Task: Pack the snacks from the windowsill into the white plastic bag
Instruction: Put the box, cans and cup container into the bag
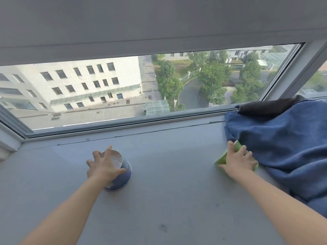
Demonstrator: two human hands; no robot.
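Note:
A blue snack tub (123,175) with a white lid stands on the grey windowsill (168,191), left of centre. My left hand (102,167) lies over its top, fingers spread and curled round the lid and side. To the right, a flat green snack packet (223,159) lies on the sill against a blue towel. My right hand (238,160) covers most of it, thumb on the near left edge and fingers curled over the far side. No white plastic bag is in view.
A crumpled blue towel (283,144) with a black cloth (269,107) on top covers the sill's right end. The window pane (141,89) and its frame run along the back of the sill, close behind both snacks.

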